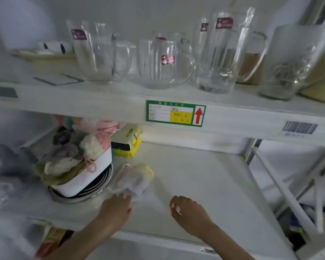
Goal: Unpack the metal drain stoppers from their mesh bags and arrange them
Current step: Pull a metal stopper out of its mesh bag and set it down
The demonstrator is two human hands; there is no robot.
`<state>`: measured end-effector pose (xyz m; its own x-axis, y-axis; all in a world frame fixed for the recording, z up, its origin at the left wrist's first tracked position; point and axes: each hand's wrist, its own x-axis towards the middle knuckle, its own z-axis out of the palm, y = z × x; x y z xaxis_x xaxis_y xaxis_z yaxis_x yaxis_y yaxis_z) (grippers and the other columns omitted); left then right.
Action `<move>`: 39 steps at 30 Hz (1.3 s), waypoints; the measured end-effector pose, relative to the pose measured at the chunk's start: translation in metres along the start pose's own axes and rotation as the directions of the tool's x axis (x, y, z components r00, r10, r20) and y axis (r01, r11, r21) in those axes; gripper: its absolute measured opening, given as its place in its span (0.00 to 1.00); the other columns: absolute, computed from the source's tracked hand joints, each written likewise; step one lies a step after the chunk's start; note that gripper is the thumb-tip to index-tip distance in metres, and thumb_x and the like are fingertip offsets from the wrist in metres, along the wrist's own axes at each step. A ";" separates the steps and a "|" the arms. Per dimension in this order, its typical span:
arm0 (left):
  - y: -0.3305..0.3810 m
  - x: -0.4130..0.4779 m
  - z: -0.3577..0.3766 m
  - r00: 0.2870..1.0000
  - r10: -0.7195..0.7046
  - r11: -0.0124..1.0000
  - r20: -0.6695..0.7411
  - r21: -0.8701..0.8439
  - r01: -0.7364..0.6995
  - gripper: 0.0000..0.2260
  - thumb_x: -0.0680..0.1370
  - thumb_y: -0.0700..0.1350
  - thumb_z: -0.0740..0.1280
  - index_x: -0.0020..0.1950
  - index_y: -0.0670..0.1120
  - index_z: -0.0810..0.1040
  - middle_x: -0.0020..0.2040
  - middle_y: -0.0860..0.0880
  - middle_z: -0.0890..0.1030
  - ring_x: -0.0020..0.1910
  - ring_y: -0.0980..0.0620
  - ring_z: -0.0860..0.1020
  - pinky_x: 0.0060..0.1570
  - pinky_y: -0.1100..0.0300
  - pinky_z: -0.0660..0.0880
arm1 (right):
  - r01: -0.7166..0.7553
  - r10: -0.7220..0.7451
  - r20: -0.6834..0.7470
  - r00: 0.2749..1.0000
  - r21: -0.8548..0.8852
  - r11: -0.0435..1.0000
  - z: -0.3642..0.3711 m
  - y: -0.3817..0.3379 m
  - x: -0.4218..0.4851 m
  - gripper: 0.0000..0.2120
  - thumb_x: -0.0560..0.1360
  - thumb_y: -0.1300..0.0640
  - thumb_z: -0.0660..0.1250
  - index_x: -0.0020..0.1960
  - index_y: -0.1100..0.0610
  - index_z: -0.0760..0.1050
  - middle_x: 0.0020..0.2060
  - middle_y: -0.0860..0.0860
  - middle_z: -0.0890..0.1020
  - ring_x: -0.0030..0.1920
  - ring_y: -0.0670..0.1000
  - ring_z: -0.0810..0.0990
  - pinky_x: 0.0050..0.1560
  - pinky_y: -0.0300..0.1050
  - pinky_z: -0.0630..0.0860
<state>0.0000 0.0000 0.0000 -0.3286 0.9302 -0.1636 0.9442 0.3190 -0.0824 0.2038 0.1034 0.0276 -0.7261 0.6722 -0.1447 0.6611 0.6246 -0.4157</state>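
The left hand [115,207] is reaching onto the lower shelf [204,175], its fingertips touching the near edge of a pale mesh bag [133,178] that is lying flat there. Whether the fingers are already pinching the mesh I cannot tell — the picture is blurred just at that spot. The right hand [188,209] is hovering well apart from the bag, loosely curled and holding nothing.

The bag is sitting just beside a white tub [86,175] stuffed with more soft bundles, which is resting on a stack of round metal drain stoppers [79,194]. Something yellowish is showing through the mesh, but what is inside is too hazy to name.

This is looking like the start of unpacking one bag: the left hand is getting hold of it. Next it is probably calling for drawing the bag toward the shelf's front edge, then bringing the right hand in to find the opening and loosen it while the left is steadying the bag. Glass mugs [163,62] are standing on the shelf above, clear of the work.
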 end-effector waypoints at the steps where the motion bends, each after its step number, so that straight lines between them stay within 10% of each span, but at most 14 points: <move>1: -0.003 0.004 0.003 1.000 -0.021 1.000 0.018 0.011 0.021 0.22 0.81 0.51 0.53 0.73 0.46 0.60 0.67 0.45 0.70 0.64 0.45 0.72 0.57 0.54 0.72 | -0.022 0.022 0.013 1.000 0.028 0.999 0.010 -0.001 0.006 0.08 0.78 0.54 0.57 0.54 0.52 0.72 0.51 0.51 0.80 0.50 0.53 0.78 0.49 0.45 0.72; 13: -0.053 0.124 0.069 0.998 0.059 0.998 -0.023 -0.027 -0.060 0.56 0.63 0.65 0.71 0.76 0.49 0.36 0.76 0.40 0.33 0.75 0.38 0.36 0.72 0.42 0.58 | -0.259 0.259 0.044 0.965 0.315 0.913 0.069 -0.011 0.133 0.20 0.77 0.48 0.61 0.64 0.57 0.66 0.61 0.59 0.74 0.61 0.59 0.73 0.61 0.51 0.71; 19: -0.063 0.146 0.084 0.995 0.097 0.994 -0.022 -0.054 -0.098 0.60 0.58 0.69 0.71 0.74 0.57 0.32 0.74 0.36 0.31 0.73 0.31 0.33 0.72 0.38 0.53 | -0.380 0.396 0.112 0.912 0.596 0.707 0.094 -0.016 0.193 0.33 0.68 0.37 0.66 0.63 0.55 0.60 0.59 0.62 0.73 0.57 0.64 0.75 0.55 0.62 0.77; 23: -0.068 0.153 0.107 0.989 0.138 0.936 -0.046 -0.321 -0.146 0.57 0.57 0.66 0.74 0.71 0.66 0.33 0.76 0.37 0.36 0.75 0.34 0.42 0.72 0.42 0.57 | -0.376 0.446 0.112 0.888 0.735 0.564 0.109 -0.023 0.214 0.34 0.69 0.37 0.63 0.66 0.57 0.62 0.59 0.59 0.73 0.58 0.61 0.75 0.53 0.50 0.74; 28: -0.064 0.147 0.129 0.977 0.070 0.824 -0.202 -0.540 -0.170 0.45 0.63 0.64 0.67 0.67 0.73 0.36 0.74 0.39 0.56 0.73 0.41 0.58 0.71 0.50 0.60 | -0.373 0.403 0.094 0.910 0.607 0.702 0.114 -0.045 0.223 0.28 0.73 0.43 0.61 0.66 0.58 0.62 0.59 0.59 0.77 0.59 0.60 0.75 0.59 0.52 0.71; 31: -0.055 0.145 0.136 0.920 -0.022 0.778 -0.391 -0.584 -0.230 0.44 0.62 0.55 0.70 0.72 0.61 0.49 0.73 0.37 0.60 0.72 0.43 0.56 0.72 0.63 0.48 | -0.382 0.432 0.091 0.897 0.650 0.657 0.113 -0.046 0.221 0.34 0.70 0.39 0.62 0.69 0.54 0.56 0.58 0.59 0.79 0.59 0.62 0.76 0.58 0.52 0.71; 36: -0.029 0.146 0.121 0.880 -0.072 0.681 -0.469 -0.668 -0.300 0.48 0.68 0.39 0.69 0.71 0.72 0.42 0.77 0.41 0.42 0.77 0.46 0.41 0.74 0.64 0.45 | -0.283 0.469 0.086 0.879 0.885 0.370 0.117 -0.036 0.213 0.40 0.53 0.29 0.59 0.60 0.49 0.64 0.49 0.55 0.82 0.49 0.58 0.80 0.55 0.54 0.76; 39: -0.013 0.141 0.115 0.932 -0.108 0.567 -0.347 -0.791 -0.229 0.42 0.67 0.34 0.63 0.69 0.70 0.52 0.77 0.40 0.48 0.74 0.66 0.44 0.62 0.80 0.56 | -0.166 0.438 0.057 0.897 0.962 0.216 0.129 -0.024 0.209 0.27 0.65 0.37 0.68 0.60 0.42 0.65 0.50 0.56 0.82 0.47 0.56 0.83 0.53 0.61 0.80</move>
<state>-0.0612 0.1065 -0.1355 -0.3998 0.8950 0.1977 0.6298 0.1115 0.7687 0.0113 0.1776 -0.1087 -0.3726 0.8542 -0.3627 0.0811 -0.3594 -0.9297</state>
